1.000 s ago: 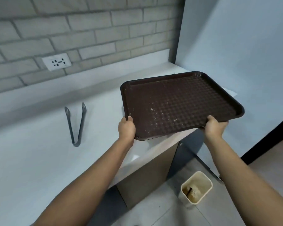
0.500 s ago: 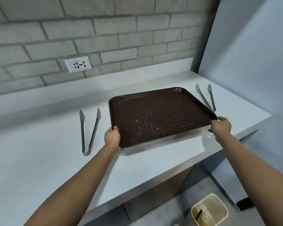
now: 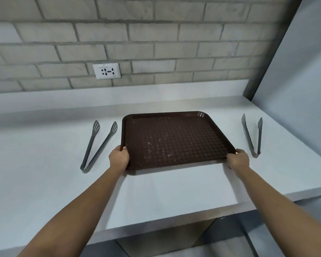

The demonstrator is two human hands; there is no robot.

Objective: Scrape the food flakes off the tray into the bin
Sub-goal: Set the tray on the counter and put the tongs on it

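Observation:
A dark brown textured tray lies on the white counter, with pale food flakes scattered over its near middle. My left hand grips the tray's near left corner. My right hand grips its near right corner. The bin is out of view.
Grey tongs lie on the counter left of the tray, and a second pair of grey tongs lies to its right. A wall socket sits in the brick wall behind. A plain wall bounds the counter on the right.
The tray has come back from over the counter's right edge and down onto the counter between the two tongs. Both hands kept hold of it. The bin has left the view.

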